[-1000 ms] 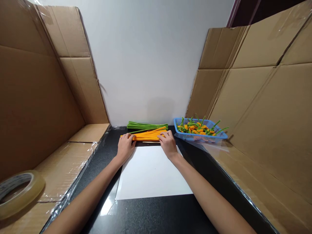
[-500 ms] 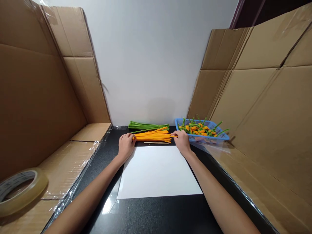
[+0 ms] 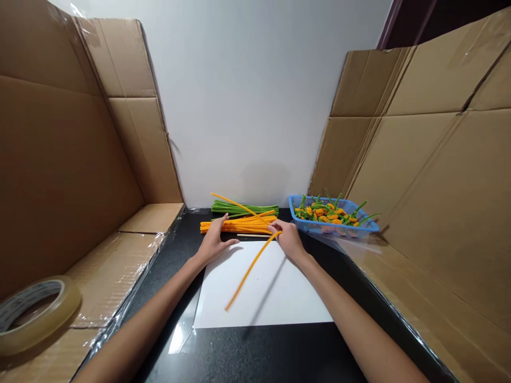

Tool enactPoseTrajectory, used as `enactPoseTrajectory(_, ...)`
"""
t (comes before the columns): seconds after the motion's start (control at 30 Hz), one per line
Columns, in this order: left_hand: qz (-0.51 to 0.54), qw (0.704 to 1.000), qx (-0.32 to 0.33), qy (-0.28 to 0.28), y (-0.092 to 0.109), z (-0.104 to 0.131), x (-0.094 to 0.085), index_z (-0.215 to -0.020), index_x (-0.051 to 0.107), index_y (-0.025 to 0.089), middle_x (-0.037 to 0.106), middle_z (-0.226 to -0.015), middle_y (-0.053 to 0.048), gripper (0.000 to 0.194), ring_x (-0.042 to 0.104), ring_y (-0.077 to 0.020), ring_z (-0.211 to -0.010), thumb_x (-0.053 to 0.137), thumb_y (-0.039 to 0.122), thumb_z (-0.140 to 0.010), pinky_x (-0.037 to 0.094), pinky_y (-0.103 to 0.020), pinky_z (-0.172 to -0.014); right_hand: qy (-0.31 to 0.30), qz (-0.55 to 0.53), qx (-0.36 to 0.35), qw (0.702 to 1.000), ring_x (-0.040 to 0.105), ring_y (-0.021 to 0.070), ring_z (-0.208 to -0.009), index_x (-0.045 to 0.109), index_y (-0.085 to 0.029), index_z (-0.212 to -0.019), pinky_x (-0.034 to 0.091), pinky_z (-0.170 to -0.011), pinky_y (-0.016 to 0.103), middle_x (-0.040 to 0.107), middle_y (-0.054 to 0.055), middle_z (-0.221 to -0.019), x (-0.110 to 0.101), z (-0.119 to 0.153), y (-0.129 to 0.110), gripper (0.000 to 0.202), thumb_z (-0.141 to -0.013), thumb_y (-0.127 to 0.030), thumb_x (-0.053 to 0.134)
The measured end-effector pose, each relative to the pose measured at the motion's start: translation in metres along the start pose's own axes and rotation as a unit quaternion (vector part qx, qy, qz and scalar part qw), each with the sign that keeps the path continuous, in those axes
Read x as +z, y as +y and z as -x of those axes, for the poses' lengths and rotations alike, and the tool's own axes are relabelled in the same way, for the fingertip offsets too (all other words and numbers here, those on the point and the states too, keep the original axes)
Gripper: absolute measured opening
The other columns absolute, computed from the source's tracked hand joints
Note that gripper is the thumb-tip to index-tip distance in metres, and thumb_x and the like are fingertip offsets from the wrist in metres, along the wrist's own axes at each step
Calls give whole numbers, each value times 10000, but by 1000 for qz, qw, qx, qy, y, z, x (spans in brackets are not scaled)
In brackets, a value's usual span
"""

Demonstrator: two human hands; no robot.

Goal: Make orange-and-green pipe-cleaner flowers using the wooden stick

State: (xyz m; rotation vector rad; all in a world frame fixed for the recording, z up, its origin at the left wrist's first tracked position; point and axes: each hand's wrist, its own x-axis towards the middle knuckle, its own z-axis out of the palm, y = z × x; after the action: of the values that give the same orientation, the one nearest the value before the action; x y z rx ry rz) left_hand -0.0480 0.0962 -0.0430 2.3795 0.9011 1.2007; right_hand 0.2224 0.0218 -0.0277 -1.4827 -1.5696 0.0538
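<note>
My right hand (image 3: 289,239) pinches orange pipe cleaners above the far edge of a white sheet of paper (image 3: 247,276). From its fingers one orange pipe cleaner (image 3: 252,264) curves down over the paper, and another orange length (image 3: 233,202) points up and left. My left hand (image 3: 215,242), thumb apart from the fingers, is open at the paper's far left corner, beside a bundle of orange pipe cleaners (image 3: 243,227). Behind that bundle lie green pipe cleaners (image 3: 249,209). A thin pale stick (image 3: 253,235) rests in front of the orange bundle.
At the back right stands a blue basket (image 3: 335,230) holding small orange pieces on green stems. A roll of clear tape (image 3: 67,306) sits on cardboard at the left. Cardboard walls (image 3: 431,175) rise on both sides of the dark tabletop (image 3: 223,356).
My right hand has moved slightly left and toward me, bringing orange pipe cleaners out of the bundle. My left hand has let go of the bundle and spread its fingers.
</note>
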Motion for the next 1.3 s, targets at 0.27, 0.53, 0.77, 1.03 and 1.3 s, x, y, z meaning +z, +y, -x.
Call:
enactPoseTrajectory(0.27, 292, 949, -86, -86, 34, 7, 18, -1497, 376, 279, 511, -1461, -143, 954, 457, -328, -1376, 844, 454, -684, 388, -498, -1120, -302, -224, 95, 922, 466, 98, -473, 644, -170, -743, 364, -503, 219, 560, -21, -528, 9, 9, -55, 246, -872, -364, 566)
enactPoseTrajectory(0.53, 434, 884, -174, 27, 48, 6, 32, -1174, 610, 173, 708, -965, -80, 453, 688, -186, -837, 711, 441, -824, 557, -315, -780, -497, -350, 219, 763, 449, 49, -443, 602, -156, -862, 282, -402, 164, 657, 22, -655, 10, 18, -68, 295, -835, -436, 692)
enactPoseTrajectory(0.77, 464, 844, -254, 92, 47, 5, 27, -1469, 306, 333, 607, -1256, -79, 920, 692, -119, -712, 680, 103, -661, 565, -261, -631, -304, -338, 272, 848, 549, 55, -489, 586, -156, -832, 352, -372, 159, 677, 49, -839, 14, 12, -53, 246, -816, -360, 722)
enactPoseTrajectory(1.03, 451, 845, -231, -170, 60, 5, 24, -1140, 646, 107, 727, -836, -85, 476, 640, -130, -579, 667, 151, -667, 441, -190, -459, -313, -405, 239, 825, 560, 89, -504, 597, -151, -879, 455, -474, 199, 628, -7, -636, 14, 15, -54, 305, -765, -385, 757)
enactPoseTrajectory(1.3, 431, 849, -307, -18, 54, -1, 16, -1058, 662, 113, 553, -545, 46, 487, 448, -73, -415, 770, 416, -692, 305, -182, -388, -339, -391, 257, 816, 654, 113, -598, 656, -133, -870, 539, -556, 219, 708, 56, -758, 12, 11, -41, 161, -757, -219, 732)
